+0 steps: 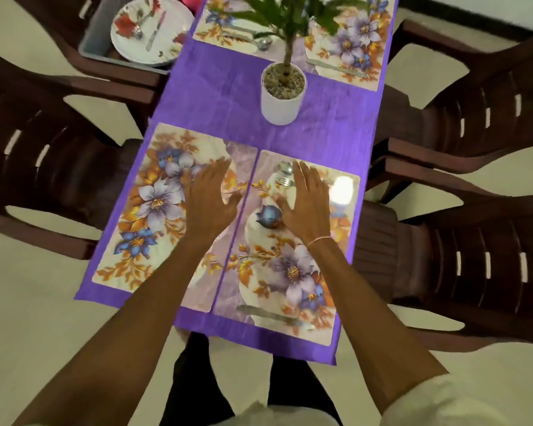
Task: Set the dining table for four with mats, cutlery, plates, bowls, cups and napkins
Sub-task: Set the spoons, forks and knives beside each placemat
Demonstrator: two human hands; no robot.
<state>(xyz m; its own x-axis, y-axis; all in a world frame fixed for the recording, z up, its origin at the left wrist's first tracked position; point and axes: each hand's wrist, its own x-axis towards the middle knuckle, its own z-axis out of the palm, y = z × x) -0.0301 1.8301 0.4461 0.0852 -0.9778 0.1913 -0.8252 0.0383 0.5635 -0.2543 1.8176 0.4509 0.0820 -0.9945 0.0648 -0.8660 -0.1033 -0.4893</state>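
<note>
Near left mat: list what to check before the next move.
1. Left hand free: ok, open and empty.
2. Right hand free: ok, open and empty.
3. Cutlery on near left mat: not ok, none visible.
4. Cutlery on near right mat: ok, spoon, fork and knife lie on it.
5. Plates laid out: not ok, stacked in the tub.

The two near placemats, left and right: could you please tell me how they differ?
The right placemat carries a fork, spoon and knife; the left placemat shows no cutlery. The right placemat has a glare patch; the left placemat has none. Both share the floral print and lie on the purple cloth.
</note>
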